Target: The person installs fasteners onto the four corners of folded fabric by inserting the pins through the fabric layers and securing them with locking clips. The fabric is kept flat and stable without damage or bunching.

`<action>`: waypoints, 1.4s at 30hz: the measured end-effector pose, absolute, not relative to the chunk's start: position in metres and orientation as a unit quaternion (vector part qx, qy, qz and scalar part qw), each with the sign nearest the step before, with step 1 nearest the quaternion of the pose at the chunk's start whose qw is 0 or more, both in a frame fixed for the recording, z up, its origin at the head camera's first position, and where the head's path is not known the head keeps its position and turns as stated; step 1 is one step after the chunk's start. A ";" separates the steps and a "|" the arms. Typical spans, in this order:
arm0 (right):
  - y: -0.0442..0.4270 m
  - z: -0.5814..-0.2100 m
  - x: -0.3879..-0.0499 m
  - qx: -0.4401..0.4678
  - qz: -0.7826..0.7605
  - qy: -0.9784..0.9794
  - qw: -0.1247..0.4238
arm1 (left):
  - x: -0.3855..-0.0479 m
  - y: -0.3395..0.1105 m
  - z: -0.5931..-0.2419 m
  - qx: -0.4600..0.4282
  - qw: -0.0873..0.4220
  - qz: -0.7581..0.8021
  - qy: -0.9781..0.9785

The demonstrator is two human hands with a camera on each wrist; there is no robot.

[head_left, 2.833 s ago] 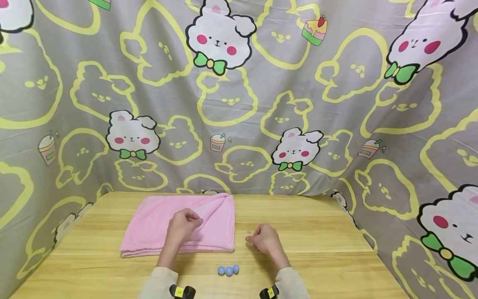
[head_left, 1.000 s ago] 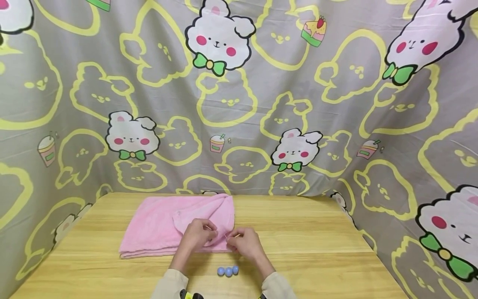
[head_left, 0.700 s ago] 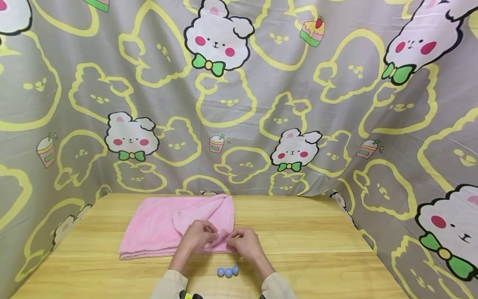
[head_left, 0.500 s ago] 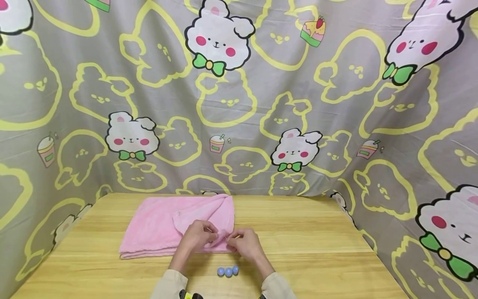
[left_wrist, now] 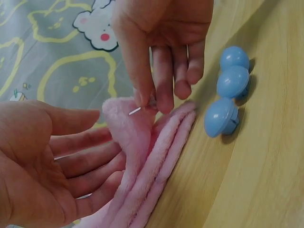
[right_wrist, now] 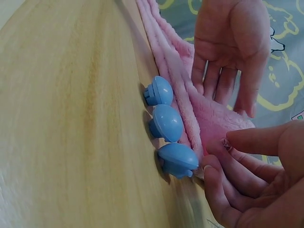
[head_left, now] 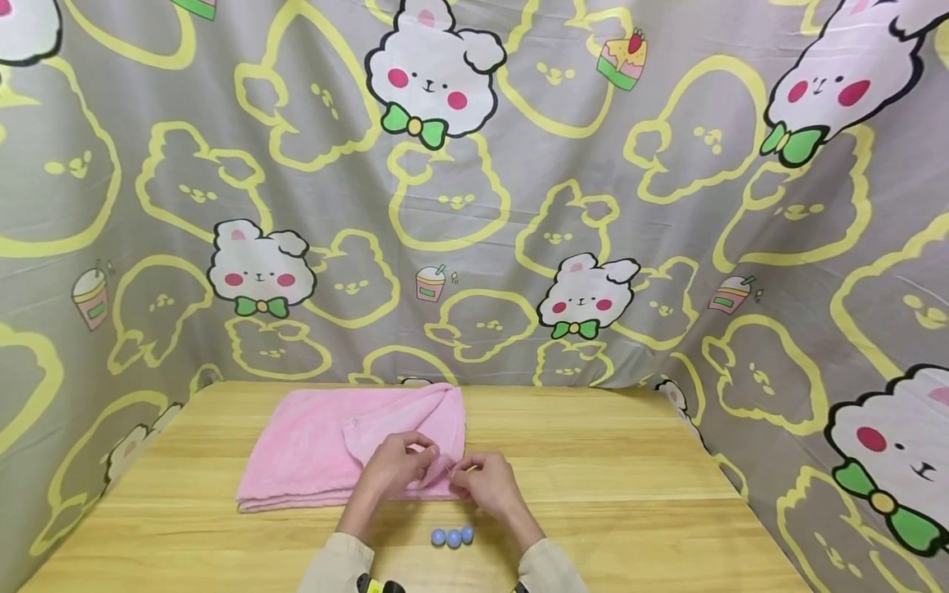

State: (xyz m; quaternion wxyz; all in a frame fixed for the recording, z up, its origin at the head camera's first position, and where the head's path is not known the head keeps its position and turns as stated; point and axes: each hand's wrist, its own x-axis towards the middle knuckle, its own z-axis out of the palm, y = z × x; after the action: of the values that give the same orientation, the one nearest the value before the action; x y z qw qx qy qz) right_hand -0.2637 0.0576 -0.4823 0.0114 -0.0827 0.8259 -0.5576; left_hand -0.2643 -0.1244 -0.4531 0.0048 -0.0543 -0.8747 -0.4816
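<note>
A pink fleece blanket (head_left: 304, 445) lies folded on the table, one corner turned back under my hands. My left hand (head_left: 396, 465) supports that raised corner from behind, fingers (left_wrist: 90, 161) loosely extended and thumb apart from them. Between thumb and fingertips my right hand (head_left: 485, 482) pinches a small clear-headed pin (right_wrist: 226, 143). In the left wrist view its thin metal needle (left_wrist: 135, 111) points at the cloth; whether it pierces the cloth, I cannot tell. Three blue mushroom-shaped fasteners (head_left: 454, 538) sit in a row in front of the blanket.
The wooden table (head_left: 593, 461) extends to the right of the blanket and in front of it. A grey patterned curtain (head_left: 474, 272) encloses the back and both sides.
Since the earliest frame, both hands have come together at the blanket's front right, and the corner has been lifted and turned back. Lately the left thumb and fingers have shifted slightly.
</note>
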 end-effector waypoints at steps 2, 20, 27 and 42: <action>0.058 -0.482 -0.263 -0.083 -0.561 0.823 0.010 | -0.264 -0.123 -0.452 -0.055 0.010 -0.490 -0.870; 0.056 -0.483 -0.262 -0.066 -0.628 0.774 0.044 | -0.261 -0.126 -0.449 -0.112 -0.007 -0.451 -0.885; 0.055 -0.484 -0.263 -0.073 -0.650 0.753 0.065 | -0.263 -0.127 -0.447 -0.106 -0.027 -0.449 -0.887; 0.056 -0.485 -0.263 -0.057 -0.674 0.732 0.087 | -0.261 -0.131 -0.448 -0.123 -0.064 -0.453 -0.880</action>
State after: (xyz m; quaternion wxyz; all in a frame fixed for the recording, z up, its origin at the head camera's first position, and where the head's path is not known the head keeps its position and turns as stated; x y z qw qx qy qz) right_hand -0.2635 0.0562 -0.4845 0.0871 -0.0570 0.7317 -0.6736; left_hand -0.2610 -0.1309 -0.4476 -0.0642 -0.1233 -0.8804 -0.4534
